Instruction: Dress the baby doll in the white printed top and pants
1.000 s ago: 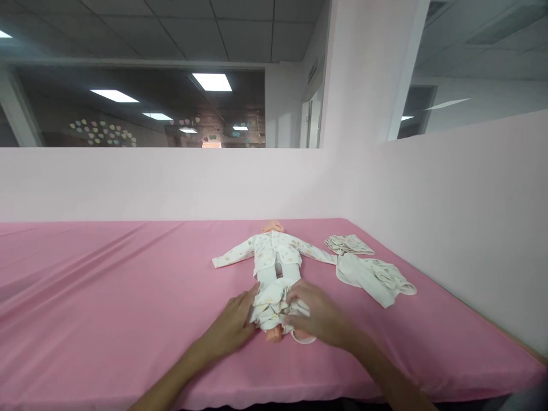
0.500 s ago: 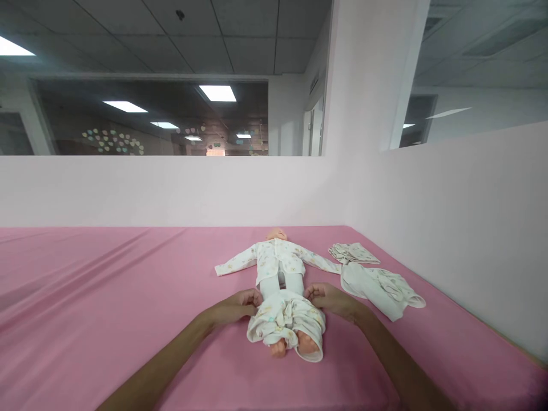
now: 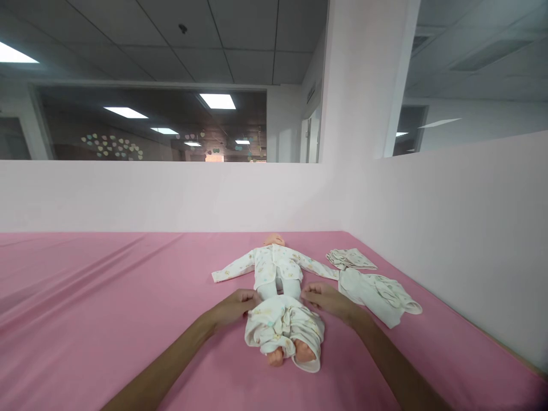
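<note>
A baby doll point(image 3: 274, 240) lies on its back, its head away from me and its feet toward me. It wears a white patterned baby top point(image 3: 276, 265) with the sleeves spread out and pale leg coverings. White patterned baby trousers point(image 3: 285, 319) are bunched round its lower legs, and both bare feet poke out of the leg openings. My left hand point(image 3: 237, 305) pinches the left side of the trousers' waistband, fingers curled. On the opposite side, my right hand point(image 3: 326, 298) pinches the waistband, its fingertips beside the doll's leg.
A folded patterned cloth point(image 3: 351, 258) and a larger loose white garment point(image 3: 379, 294) lie right of the doll, near its sleeve end. Pink sheeting point(image 3: 107, 319) covers the surface, with creases at left. White walls point(image 3: 171, 197) with windows border the back and right.
The view has tilted slightly, so the scene sits a little lower. Both hands have moved slightly up the doll's legs at the waistband; the trousers remain bunched.
</note>
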A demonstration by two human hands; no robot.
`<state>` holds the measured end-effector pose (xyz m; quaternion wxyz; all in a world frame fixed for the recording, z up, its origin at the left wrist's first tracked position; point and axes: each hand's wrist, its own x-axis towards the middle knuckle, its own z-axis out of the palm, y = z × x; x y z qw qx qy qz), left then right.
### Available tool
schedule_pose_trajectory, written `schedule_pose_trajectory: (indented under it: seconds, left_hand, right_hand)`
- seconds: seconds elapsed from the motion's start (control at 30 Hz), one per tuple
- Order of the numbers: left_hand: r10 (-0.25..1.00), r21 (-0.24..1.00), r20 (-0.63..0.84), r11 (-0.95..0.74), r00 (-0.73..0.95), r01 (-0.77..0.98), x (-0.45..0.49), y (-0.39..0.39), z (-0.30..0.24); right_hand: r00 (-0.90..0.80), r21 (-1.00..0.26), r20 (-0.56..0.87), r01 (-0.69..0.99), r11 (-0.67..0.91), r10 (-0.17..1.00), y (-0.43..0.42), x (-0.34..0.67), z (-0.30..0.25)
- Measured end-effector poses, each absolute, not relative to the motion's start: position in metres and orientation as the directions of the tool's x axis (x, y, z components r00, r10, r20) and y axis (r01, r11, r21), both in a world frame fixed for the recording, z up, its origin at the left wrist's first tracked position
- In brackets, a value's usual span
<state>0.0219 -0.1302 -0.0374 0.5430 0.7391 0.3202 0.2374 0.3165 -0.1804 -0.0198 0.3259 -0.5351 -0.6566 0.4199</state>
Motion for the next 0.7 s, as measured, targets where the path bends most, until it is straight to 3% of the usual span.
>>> schedule_pose_trajectory:
  seconds: [0.17, 0.37, 0.5, 0.7]
  left_hand:
    - [0.856, 0.944, 0.058, -0.214, 0.513, 0.251, 0.035, -0.120, -0.029]
    - [0.761, 0.876, -0.009, -0.308, 0.649, 0.372, 0.030, -0.136, -0.014]
    - [0.713, 0.852, -0.003, -0.365, 0.701, 0.375, 0.020, -0.145, -0.017]
    - [0.778, 0.803, 0.091, -0.427, 0.621, 0.417, 0.026, -0.140, -0.028]
  right_hand:
    - [-0.212, -0.830, 0.067, 0.531, 0.172, 0.975, -0.159, 0.282, 0.000]
    - [-0.345, -0.688, -0.018, 0.686, 0.238, 0.939, -0.153, 0.248, 0.007]
    - [-0.375, -0.666, -0.047, 0.702, 0.251, 0.926, -0.162, 0.245, 0.009]
    - [-0.391, -0.675, -0.065, 0.695, 0.248, 0.918, -0.168, 0.244, 0.010]
